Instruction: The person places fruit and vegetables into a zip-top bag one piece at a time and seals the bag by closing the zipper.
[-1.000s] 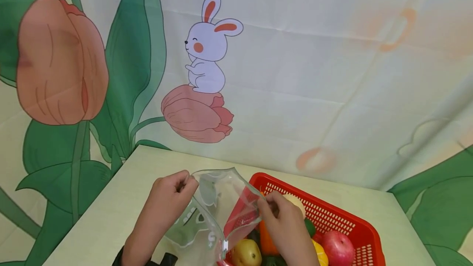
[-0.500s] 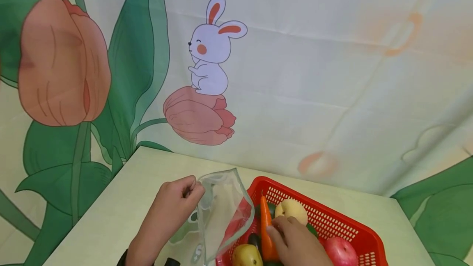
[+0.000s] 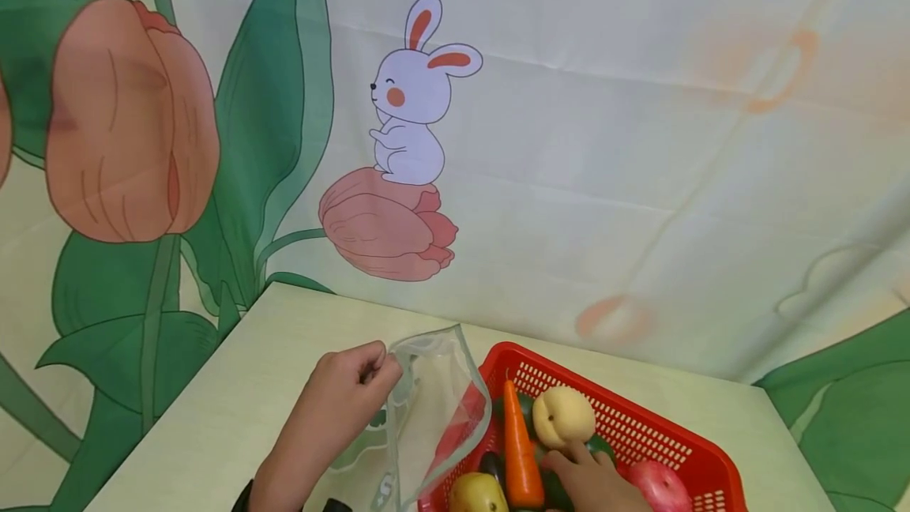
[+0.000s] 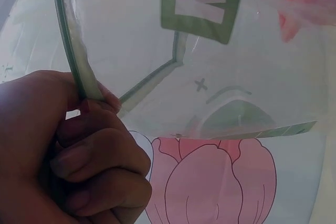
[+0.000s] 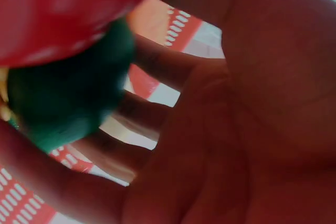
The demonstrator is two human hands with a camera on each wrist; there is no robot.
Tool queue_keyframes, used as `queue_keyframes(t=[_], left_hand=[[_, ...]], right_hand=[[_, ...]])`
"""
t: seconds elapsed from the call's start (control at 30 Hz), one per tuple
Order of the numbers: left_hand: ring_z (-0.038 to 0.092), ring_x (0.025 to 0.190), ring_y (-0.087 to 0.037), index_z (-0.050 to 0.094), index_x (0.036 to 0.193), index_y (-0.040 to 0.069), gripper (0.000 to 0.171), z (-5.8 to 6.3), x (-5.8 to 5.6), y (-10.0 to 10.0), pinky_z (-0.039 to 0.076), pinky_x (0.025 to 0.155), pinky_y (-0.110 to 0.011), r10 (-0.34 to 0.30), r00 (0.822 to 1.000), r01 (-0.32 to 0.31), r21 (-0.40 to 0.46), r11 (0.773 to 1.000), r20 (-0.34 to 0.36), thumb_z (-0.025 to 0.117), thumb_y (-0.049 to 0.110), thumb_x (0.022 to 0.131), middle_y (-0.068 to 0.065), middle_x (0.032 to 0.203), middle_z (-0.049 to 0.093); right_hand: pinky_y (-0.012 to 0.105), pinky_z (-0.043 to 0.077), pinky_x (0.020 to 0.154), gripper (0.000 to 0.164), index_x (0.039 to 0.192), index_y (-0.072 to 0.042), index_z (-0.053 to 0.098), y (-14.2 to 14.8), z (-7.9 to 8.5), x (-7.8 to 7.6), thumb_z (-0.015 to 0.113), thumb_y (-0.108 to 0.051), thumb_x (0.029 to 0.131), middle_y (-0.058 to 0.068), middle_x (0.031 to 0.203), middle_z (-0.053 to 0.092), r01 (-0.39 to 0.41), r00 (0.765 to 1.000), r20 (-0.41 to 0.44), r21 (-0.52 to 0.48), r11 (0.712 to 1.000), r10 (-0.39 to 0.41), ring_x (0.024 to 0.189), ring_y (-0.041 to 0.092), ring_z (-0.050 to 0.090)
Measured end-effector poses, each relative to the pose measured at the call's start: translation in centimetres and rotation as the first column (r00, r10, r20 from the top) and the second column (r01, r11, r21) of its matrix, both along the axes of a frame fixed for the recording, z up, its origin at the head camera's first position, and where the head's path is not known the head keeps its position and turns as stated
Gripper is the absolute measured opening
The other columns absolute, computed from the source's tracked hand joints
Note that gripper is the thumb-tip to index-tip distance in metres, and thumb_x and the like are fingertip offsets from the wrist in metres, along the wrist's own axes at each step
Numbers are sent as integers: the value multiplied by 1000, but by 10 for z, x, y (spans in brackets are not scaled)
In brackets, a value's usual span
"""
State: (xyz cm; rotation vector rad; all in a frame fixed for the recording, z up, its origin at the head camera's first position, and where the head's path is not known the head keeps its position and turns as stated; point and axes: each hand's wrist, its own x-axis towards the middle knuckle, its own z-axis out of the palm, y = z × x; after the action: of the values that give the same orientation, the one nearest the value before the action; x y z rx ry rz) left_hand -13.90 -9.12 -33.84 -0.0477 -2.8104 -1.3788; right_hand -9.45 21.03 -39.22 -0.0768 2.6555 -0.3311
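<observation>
My left hand pinches the upper rim of a clear zip bag with printed patterns; the left wrist view shows the thumb and fingers curled on the bag's green edge. The bag's mouth gapes toward the basket. Inside the red basket, my right hand reaches down beside a carrot and a pale yellow round fruit. Up close in the right wrist view, its fingers are spread around a dark green rounded thing, under a blurred red one. Whether they touch it I cannot tell.
The basket also holds a yellowish round fruit, a pinkish-red fruit and a small dark thing. A black object shows at the bottom edge. Behind the pale table hangs a printed curtain.
My right hand has let go of the bag's rim and moved down into the basket, past the carrot. My left hand keeps its grip, shifting slightly right; the bag's mouth has narrowed.
</observation>
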Motion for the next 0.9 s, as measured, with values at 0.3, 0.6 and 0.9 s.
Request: queue_keyframes(t=[0.3, 0.6, 0.9], left_hand=[[40, 47, -12, 43, 60, 15, 24, -1, 1, 0, 28, 45, -22, -20, 999, 18, 40, 999, 40, 45, 21, 84, 1, 52, 33], [34, 46, -10, 42, 59, 16, 25, -3, 1, 3, 25, 44, -21, -21, 1000, 21, 4, 1000, 9, 45, 23, 83, 3, 50, 31], [32, 45, -8, 41, 57, 18, 27, -5, 0, 3, 23, 43, -21, -15, 999, 14, -32, 999, -42, 46, 23, 83, 4, 50, 30]], right_hand=[[43, 44, 61, 31, 98, -29, 58, 2, -4, -1, 74, -32, 71, 0, 100, 51, 44, 998, 51, -38, 998, -42, 81, 26, 43], [44, 45, 65, 33, 98, -26, 59, 5, 0, -4, 75, -31, 70, 2, 96, 53, 11, 999, 54, -69, 998, -7, 80, 25, 45], [36, 44, 62, 33, 102, -24, 58, 1, 30, -5, 70, -39, 75, 2, 91, 50, -70, 998, -10, -202, 977, 69, 76, 20, 46]])
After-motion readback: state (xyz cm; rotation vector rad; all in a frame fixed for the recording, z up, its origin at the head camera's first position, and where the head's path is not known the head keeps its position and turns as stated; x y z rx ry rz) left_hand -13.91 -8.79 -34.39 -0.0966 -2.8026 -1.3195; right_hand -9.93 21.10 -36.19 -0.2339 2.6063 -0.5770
